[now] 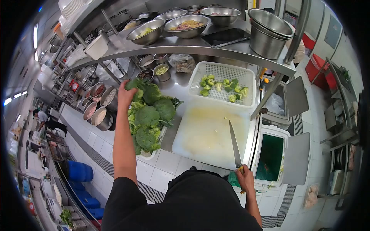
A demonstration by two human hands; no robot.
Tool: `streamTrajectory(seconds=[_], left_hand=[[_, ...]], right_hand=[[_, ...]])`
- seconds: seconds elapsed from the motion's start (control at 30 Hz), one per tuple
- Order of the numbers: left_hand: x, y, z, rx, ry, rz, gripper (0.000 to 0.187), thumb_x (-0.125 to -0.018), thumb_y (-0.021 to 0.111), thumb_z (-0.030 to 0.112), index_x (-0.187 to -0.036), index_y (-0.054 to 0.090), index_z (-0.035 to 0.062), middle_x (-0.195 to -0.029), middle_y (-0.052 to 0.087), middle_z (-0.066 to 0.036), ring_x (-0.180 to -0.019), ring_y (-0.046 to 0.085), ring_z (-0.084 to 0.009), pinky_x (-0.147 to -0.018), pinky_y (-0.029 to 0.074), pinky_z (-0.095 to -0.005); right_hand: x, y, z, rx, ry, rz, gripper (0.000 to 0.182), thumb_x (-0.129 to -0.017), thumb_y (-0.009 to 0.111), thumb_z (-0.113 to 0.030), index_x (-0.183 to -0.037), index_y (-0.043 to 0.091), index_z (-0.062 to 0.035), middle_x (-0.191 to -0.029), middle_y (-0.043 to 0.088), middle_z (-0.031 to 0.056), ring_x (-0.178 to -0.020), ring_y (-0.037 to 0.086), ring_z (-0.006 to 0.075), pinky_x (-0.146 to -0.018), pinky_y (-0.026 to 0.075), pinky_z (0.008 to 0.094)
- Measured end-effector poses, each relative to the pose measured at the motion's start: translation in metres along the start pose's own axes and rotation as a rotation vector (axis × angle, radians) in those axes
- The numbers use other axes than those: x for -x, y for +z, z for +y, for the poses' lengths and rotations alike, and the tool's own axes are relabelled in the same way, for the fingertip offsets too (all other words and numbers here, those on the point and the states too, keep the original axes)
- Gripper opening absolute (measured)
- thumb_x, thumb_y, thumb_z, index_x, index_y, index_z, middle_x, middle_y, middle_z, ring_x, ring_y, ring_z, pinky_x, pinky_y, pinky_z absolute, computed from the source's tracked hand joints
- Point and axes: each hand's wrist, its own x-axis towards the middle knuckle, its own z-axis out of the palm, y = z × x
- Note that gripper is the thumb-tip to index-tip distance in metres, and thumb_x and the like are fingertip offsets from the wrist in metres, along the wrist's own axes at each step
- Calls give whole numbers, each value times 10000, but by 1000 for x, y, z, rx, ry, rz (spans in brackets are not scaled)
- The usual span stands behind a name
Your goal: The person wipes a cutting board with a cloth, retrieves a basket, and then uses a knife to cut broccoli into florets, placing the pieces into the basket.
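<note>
At the far upper end of a pile of whole broccoli heads [147, 116], my left hand [126, 95] has its fingers closed round one head [135, 85]. My right hand [245, 178] grips the yellow handle of a long knife [234, 144], whose blade points away from me over the right part of the white cutting board [208, 134]. Small green bits lie on the board. Behind it, a white perforated basket [195, 82] holds several cut broccoli florets [219, 86].
A steel shelf [181, 49] with metal bowls [187, 27] and stacked pots [269, 36] spans above the counter's back. Metal food containers [101, 115] stand at left. An open bin [269, 158] is at right. Another person [50, 120] stands far left.
</note>
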Motion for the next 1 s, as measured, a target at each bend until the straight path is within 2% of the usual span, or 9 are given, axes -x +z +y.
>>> streamTrajectory(seconds=[0.17,0.23,0.37,0.5,0.7,0.77,0.83,0.93,1.0], left_hand=[[35,25,89,708,-145,-187,627,-844,711,142,-1421,474,83,-1274,654,-89,-1099,662,-273,-927,557,-458],[67,58,104,1084,-235,-526,655,-891,666,138,-1488,401,95,-1387,588,-96,-1231,604,-289,-1012,530,-487],[146,153,94,1147,-510,-856,665,-891,658,180,-1515,433,126,-1462,537,-102,-1323,552,-306,-1094,480,-514],[211,218,88,963,-793,-1109,623,-899,657,249,-1483,488,114,-1363,602,-82,-1261,588,-278,-1040,513,-511],[241,259,99,332,-591,-1048,616,-887,733,382,-1372,568,40,-1159,679,-122,-1056,673,-227,-912,549,-380],[245,277,81,53,-309,-887,642,-891,745,408,-1347,574,-9,-1102,688,-147,-1049,674,-228,-902,531,-344],[248,285,69,100,-320,-879,645,-902,743,430,-1349,575,-5,-1151,675,-168,-1041,670,-253,-910,517,-346],[263,278,61,169,-211,-635,582,-891,757,369,-1330,591,24,-1257,617,-200,-1121,628,-310,-992,487,-388],[277,258,70,9,197,-347,529,-856,777,287,-1299,607,53,-1379,514,-218,-1252,525,-376,-1075,429,-436]], right_hand=[[1,-9,10,-7,3,38,427,-929,657,-389,-1164,603,-37,-857,701,263,-849,675,481,-734,513,529],[-1,-9,14,-18,-19,56,428,-931,653,-399,-1168,603,-46,-856,701,263,-846,673,484,-729,512,538],[5,-19,7,-18,14,78,407,-931,652,-405,-1156,610,-68,-847,696,271,-847,671,491,-738,515,541],[18,-24,13,-49,98,54,430,-932,657,-413,-1176,608,-62,-842,698,272,-863,677,490,-749,518,533],[33,-13,34,-137,105,139,399,-931,679,-385,-1111,615,-35,-795,670,263,-786,669,470,-695,506,487],[37,-19,26,-94,157,49,458,-941,649,-425,-1222,613,-66,-911,709,278,-909,680,487,-785,529,535],[39,-19,22,-113,183,2,454,-941,650,-429,-1207,622,-62,-922,713,277,-910,682,486,-789,529,537],[38,-16,22,-88,154,23,450,-942,650,-434,-1192,629,-59,-905,712,277,-905,684,485,-787,527,535],[37,-18,16,-79,162,13,447,-946,646,-436,-1182,629,-57,-892,710,278,-902,683,486,-786,526,536]])
